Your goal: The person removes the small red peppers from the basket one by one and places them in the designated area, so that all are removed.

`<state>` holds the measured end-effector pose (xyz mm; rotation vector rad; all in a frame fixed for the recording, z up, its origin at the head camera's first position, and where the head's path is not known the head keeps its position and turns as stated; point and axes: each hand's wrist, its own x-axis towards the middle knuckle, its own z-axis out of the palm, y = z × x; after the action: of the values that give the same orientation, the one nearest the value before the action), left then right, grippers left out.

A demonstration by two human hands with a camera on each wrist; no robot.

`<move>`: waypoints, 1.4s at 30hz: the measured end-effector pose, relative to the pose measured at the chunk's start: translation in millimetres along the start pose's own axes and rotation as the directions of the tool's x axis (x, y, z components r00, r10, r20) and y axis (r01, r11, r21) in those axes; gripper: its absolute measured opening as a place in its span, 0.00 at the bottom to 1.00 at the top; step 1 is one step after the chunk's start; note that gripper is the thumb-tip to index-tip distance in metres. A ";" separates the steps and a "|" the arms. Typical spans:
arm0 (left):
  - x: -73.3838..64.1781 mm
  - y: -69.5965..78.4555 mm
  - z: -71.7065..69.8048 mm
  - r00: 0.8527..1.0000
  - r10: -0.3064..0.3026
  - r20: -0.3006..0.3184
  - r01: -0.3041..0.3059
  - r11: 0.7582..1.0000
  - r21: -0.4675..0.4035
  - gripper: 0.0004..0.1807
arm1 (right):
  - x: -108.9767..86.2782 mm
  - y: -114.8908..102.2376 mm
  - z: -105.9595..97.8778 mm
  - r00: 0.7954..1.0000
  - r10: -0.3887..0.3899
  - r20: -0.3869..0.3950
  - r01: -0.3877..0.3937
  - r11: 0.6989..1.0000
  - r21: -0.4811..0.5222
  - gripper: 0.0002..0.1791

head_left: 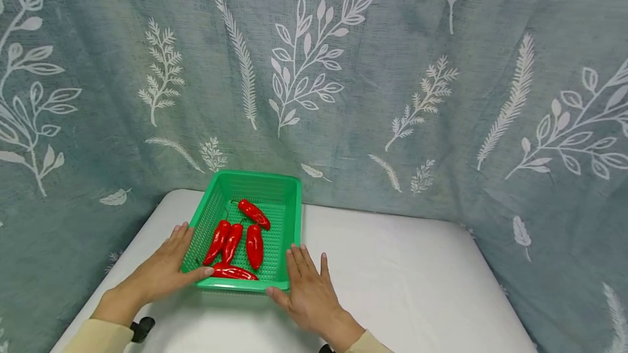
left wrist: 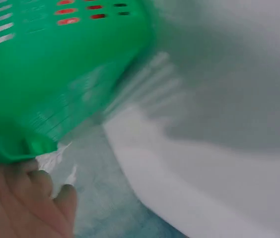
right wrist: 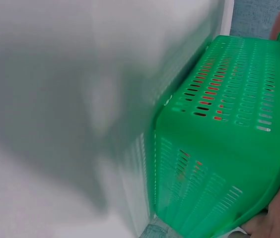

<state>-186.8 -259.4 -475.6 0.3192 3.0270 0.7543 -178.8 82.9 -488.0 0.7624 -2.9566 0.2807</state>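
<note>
A green plastic basket [head_left: 295,206] with slotted walls stands on the white table. Several glossy red chili peppers [head_left: 254,247] lie inside it, and one of them is along the front wall. My left hand [head_left: 162,269] rests against the basket's left rim with fingers extended, its thumb across the front left corner. At the front right corner, my right hand [head_left: 309,293] touches the rim, fingers straight along the right side and thumb at the front edge. The left wrist view shows the basket's wall [left wrist: 70,69] above the fingers; the right wrist view shows its slotted outside [right wrist: 199,134].
The white table [head_left: 417,282] extends to the right of the basket. A grey-green cloth [head_left: 353,124] with white leaf prints hangs behind the table and at both sides. A black wrist strap [head_left: 142,329] is on the left wrist.
</note>
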 end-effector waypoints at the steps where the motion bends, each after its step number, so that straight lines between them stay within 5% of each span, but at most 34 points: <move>1: 2.8 -1.5 0.8 1.000 0.002 0.012 -0.002 1.000 -0.005 0.65 | -1.2 1.3 -0.5 1.000 0.007 -0.006 -0.007 1.000 0.006 0.53; 6: 9.8 14.5 17.6 1.000 0.024 -0.006 -0.024 1.000 0.010 0.68 | -12.3 16.6 -6.2 0.999 0.045 -0.023 -0.044 0.998 0.036 0.52; 14: 4.4 60.4 47.3 0.993 0.095 -0.071 -0.092 0.995 0.046 0.67 | -43.5 48.9 -16.4 0.991 0.133 -0.033 -0.130 0.989 0.070 0.51; 26: 9.6 116.9 76.3 0.988 0.155 -0.020 -0.153 0.986 0.059 0.69 | -94.6 83.8 -31.9 0.974 0.208 -0.094 -0.202 0.977 0.069 0.50; 31: 6.0 121.3 74.0 0.989 0.151 -0.003 -0.150 0.987 0.063 0.71 | -98.9 84.9 -26.6 0.967 0.239 -0.092 -0.229 0.967 0.114 0.52; 37: 2.5 108.9 65.5 0.989 0.150 0.001 -0.149 0.984 0.092 0.69 | -95.4 74.5 -20.0 0.967 0.234 -0.099 -0.220 0.966 0.139 0.55; 42: 3.1 99.9 63.1 0.985 0.170 0.012 -0.170 0.979 0.115 0.71 | -93.5 69.2 -26.9 0.973 0.230 -0.029 -0.224 0.964 0.145 0.55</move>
<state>-166.8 -143.3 -484.7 0.5867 3.0768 0.5846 -129.9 191.7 -483.6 0.4197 -3.0059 0.5200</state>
